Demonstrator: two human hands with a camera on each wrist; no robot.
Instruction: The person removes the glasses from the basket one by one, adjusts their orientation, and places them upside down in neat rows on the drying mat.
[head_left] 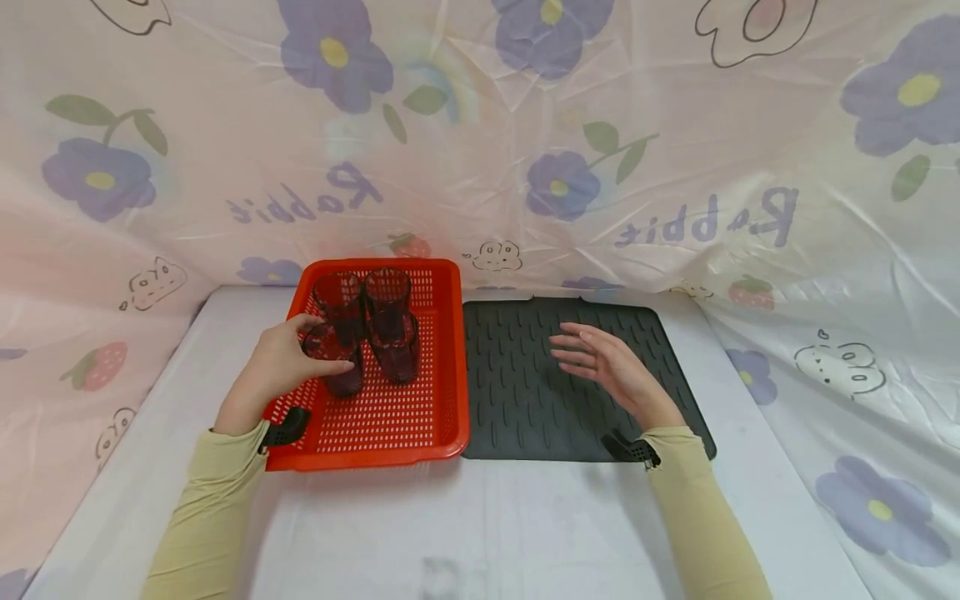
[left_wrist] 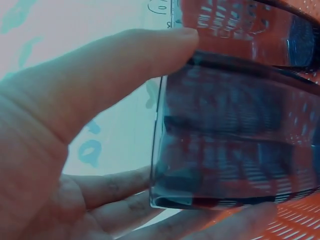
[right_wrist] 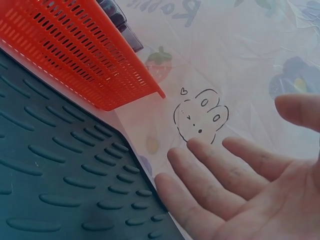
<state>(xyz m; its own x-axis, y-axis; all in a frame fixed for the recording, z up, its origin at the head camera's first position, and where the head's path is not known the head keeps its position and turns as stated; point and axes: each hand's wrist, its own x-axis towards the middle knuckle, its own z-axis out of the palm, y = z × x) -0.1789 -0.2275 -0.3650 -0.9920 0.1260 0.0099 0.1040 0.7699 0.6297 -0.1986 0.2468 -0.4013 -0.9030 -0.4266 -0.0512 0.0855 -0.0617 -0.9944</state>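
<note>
Several dark, see-through glasses stand in the left and back part of a red basket [head_left: 442, 417]. My left hand [head_left: 281, 362] is round the front left glass [head_left: 345, 379], thumb on one side and fingers on the other; the left wrist view shows this glass [left_wrist: 235, 135] between the thumb and the fingers of my left hand [left_wrist: 90, 90]. Beside it is the front right glass [head_left: 397, 358]. My right hand [head_left: 607, 367] hovers over a dark ridged mat [head_left: 517, 383], its fingers spread loosely and holding nothing.
The basket and the mat lie side by side on a white table [head_left: 480, 533]. A patterned curtain [head_left: 480, 167] hangs behind and at both sides. The basket's right wall borders the mat.
</note>
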